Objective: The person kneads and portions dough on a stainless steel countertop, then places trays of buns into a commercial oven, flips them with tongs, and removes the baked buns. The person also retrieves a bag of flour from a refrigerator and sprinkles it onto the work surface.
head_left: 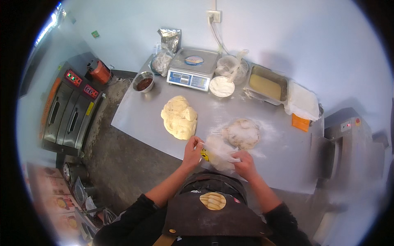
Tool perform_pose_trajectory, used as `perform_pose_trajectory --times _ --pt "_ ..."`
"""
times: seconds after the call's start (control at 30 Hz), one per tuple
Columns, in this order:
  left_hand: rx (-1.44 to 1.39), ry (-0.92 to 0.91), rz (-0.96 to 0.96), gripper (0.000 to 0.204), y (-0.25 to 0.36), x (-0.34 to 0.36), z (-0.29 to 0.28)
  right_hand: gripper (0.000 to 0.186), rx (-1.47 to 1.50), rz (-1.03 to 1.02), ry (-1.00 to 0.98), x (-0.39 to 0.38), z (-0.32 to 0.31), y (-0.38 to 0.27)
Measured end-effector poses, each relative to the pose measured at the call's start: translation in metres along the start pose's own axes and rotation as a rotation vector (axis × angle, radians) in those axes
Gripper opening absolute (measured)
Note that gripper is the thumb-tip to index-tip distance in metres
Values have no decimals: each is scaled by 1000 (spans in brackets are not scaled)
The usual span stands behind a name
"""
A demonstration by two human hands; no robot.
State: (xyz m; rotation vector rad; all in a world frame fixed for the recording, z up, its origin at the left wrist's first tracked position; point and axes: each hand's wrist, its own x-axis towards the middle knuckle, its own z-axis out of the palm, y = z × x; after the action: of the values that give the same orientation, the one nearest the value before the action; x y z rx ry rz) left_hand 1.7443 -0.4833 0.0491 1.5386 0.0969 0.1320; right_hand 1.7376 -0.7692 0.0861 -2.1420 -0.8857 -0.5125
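At the table's front edge I hold a thin clear plastic bag (221, 154) stretched between both hands. My left hand (193, 153) is closed on its left edge, beside a small yellow print on the plastic. The fingers of my right hand (245, 165) pinch the bag's other side. Just beyond the bag lies a rounded, flour-dusted lump of dough (243, 133), its near left part close to the plastic. A larger pale yellow, lumpy dough (179, 118) rests farther left, apart from my hands.
Along the table's (139, 117) back stand a bowl of dark red-brown filling (144, 84), a scale (188, 80), a bowl of white flour (222, 87) and a metal pan with pale yellow contents (264, 87). An oven (67, 112) stands left; a metal machine (344, 143) right.
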Motion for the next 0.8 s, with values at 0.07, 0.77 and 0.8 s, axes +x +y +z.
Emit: perform_pose_trajectory --times 0.07,0.77,0.8 --pt "-12 27 -147 6 0 10 -26 39 -64 -94 -33 11 6 -9" --pt "317 -209 -299 8 29 19 -66 34 741 704 -260 68 125 -3" --pt "366 -228 -375 6 35 20 -70 33 713 658 -163 65 122 2"
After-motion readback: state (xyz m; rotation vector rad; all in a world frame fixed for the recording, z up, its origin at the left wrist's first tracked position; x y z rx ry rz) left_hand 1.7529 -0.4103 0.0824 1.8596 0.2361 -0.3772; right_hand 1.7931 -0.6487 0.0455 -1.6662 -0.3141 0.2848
